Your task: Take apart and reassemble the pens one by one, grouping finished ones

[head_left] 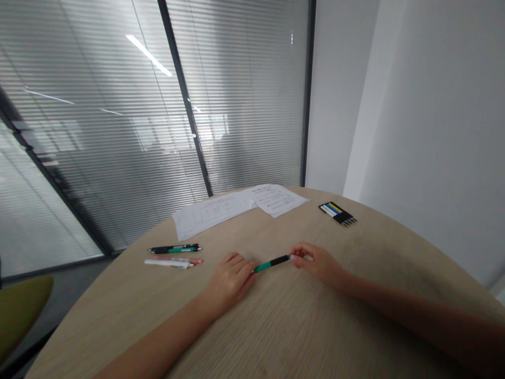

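Observation:
A green pen with a black grip (272, 262) spans the gap between my two hands, just over the wooden table (252, 337). My left hand (232, 276) is closed on its green end, the knuckles facing up. At the black tip end, my right hand (315, 261) pinches the pen between thumb and forefinger. To the left of my left hand lie a green and black pen pair (175, 249) and, nearer to me, a white pen (168, 263) beside a pinkish one (193, 260).
Printed sheets of paper (216, 210) lie overlapping near the table's far edge. A black set of several pens (337, 213) rests at the back right. Beyond the table stand a glass partition with blinds (244, 95) and a white wall (434, 105). A yellow-green chair (23, 310) is at lower left.

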Demonstrator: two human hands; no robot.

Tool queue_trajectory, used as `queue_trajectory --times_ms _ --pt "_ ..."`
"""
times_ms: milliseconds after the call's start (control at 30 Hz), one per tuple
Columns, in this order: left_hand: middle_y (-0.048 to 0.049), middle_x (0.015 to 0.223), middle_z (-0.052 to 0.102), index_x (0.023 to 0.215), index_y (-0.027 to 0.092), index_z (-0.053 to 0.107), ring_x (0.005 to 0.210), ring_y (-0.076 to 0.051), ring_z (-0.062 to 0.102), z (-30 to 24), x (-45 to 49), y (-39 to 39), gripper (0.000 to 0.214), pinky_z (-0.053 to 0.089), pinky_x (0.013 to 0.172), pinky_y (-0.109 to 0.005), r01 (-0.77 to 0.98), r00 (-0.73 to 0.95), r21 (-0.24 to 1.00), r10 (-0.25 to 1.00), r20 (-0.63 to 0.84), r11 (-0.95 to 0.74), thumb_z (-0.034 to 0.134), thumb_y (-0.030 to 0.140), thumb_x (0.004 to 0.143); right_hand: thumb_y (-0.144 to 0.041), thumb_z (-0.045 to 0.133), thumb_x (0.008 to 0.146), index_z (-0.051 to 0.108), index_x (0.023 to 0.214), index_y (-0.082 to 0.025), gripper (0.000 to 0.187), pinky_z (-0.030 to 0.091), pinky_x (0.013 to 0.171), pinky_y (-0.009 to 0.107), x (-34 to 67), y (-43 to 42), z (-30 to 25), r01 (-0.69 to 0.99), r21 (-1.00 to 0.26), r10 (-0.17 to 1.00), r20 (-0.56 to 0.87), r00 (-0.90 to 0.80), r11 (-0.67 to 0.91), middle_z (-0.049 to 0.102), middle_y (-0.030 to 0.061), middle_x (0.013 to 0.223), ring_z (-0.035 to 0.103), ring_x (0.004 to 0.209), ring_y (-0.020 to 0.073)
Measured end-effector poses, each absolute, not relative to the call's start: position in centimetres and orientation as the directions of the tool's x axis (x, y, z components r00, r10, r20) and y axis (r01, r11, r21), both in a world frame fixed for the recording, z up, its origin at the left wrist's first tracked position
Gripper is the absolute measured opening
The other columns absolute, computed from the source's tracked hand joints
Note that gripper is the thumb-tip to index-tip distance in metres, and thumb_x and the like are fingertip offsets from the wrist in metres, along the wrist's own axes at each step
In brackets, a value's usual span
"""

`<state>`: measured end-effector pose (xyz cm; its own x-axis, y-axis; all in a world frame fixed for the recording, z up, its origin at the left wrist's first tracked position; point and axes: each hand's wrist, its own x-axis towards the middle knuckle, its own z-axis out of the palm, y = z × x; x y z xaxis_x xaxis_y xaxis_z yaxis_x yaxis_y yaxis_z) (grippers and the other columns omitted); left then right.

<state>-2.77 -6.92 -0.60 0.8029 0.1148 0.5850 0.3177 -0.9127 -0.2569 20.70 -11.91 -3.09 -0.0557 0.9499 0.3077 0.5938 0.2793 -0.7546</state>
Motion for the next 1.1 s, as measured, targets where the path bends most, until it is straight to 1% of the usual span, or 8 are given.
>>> queue_trajectory --times_ms 267,400,567,633,767,833,933,1100 --pt "-0.0029 0.065 0.062 0.086 0.014 0.055 0.058 -0.014 0.054 -0.46 -2.66 -6.99 0.017 0.043 0.061 -0.029 0.304 0.795 -0.292 0.073 0.602 -0.907 0.037 0.017 0.085 -0.034 0.042 0.081 0.052 0.065 -0.018 0.025 0.034 0.051 0.021 20.69 -12.27 -2.89 0.674 -0.695 0.958 0.281 -0.066 0.25 0.051 -0.0036 0.054 0.045 0.051 0.0092" --pt "-0.0036 0.066 0.062 0.086 0.015 0.055 0.059 -0.014 0.054 -0.44 -2.69 -7.05 0.019 0.044 0.061 -0.029 0.318 0.794 -0.272 0.098 0.6 -0.908 0.036 0.017 0.085 -0.032 0.04 0.082 0.046 0.058 -0.018 0.028 0.033 0.05 0.021 20.44 -12.59 -2.43 0.691 -0.672 0.954 0.287 -0.087 0.265 0.046 -0.004 0.052 0.043 0.05 0.0089" --pt "-0.0042 0.065 0.061 0.085 0.014 0.055 0.058 -0.014 0.054 -0.49 -2.7 -7.03 0.02 0.044 0.06 -0.029 0.332 0.784 -0.261 0.112 0.61 -0.906 0.035 0.017 0.085 -0.031 0.038 0.083 0.047 0.062 -0.018 0.026 0.035 0.052 0.021 20.47 -12.75 -2.41 0.664 -0.665 0.93 0.341 -0.136 0.341 0.049 -0.0028 0.057 0.046 0.055 0.0098" --pt "-0.0042 0.065 0.061 0.086 0.014 0.055 0.058 -0.014 0.053 -0.56 -2.7 -6.95 0.02 0.043 0.059 -0.029 0.327 0.786 -0.261 0.108 0.609 -0.908 0.035 0.016 0.086 -0.03 0.039 0.083 0.049 0.065 -0.019 0.023 0.035 0.053 0.021 20.55 -12.67 -2.61 0.661 -0.673 0.933 0.337 -0.124 0.332 0.051 -0.0022 0.059 0.048 0.056 0.0102" --pt "-0.0044 0.066 0.061 0.087 0.013 0.054 0.058 -0.014 0.054 -0.74 -2.75 -6.8 0.02 0.044 0.061 -0.029 0.331 0.791 -0.265 0.113 0.602 -0.906 0.034 0.016 0.085 -0.028 0.044 0.08 0.053 0.08 -0.019 0.013 0.037 0.056 0.022 20.47 -12.53 -2.78 0.65 -0.694 0.938 0.336 -0.088 0.309 0.055 -0.0006 0.066 0.051 0.061 0.0118" --pt "-0.0044 0.066 0.061 0.086 0.013 0.054 0.058 -0.014 0.054 -0.74 -2.77 -6.81 0.019 0.044 0.061 -0.029 0.33 0.792 -0.265 0.113 0.6 -0.906 0.035 0.016 0.085 -0.027 0.045 0.079 0.053 0.081 -0.018 0.012 0.037 0.057 0.023 20.34 -12.57 -2.6 0.637 -0.702 0.935 0.342 -0.089 0.318 0.055 -0.0002 0.067 0.051 0.061 0.012" --pt "-0.0041 0.066 0.062 0.086 0.013 0.054 0.059 -0.015 0.054 -0.56 -2.74 -6.93 0.019 0.044 0.061 -0.029 0.328 0.794 -0.27 0.11 0.597 -0.905 0.035 0.016 0.085 -0.028 0.043 0.079 0.052 0.073 -0.018 0.014 0.036 0.055 0.022 20.22 -12.74 -2.26 0.647 -0.69 0.933 0.347 -0.099 0.325 0.052 -0.001 0.063 0.049 0.059 0.0117" --pt "-0.0026 0.066 0.062 0.087 0.014 0.053 0.06 -0.014 0.055 -0.28 -2.65 -7.23 0.017 0.044 0.063 -0.029 0.298 0.801 -0.308 0.061 0.596 -0.903 0.037 0.016 0.085 -0.032 0.038 0.082 0.045 0.055 -0.018 0.031 0.031 0.049 0.022 20.44 -12.72 -2.35 0.722 -0.624 0.941 0.319 -0.111 0.297 0.046 -0.0026 0.052 0.043 0.05 0.0099"
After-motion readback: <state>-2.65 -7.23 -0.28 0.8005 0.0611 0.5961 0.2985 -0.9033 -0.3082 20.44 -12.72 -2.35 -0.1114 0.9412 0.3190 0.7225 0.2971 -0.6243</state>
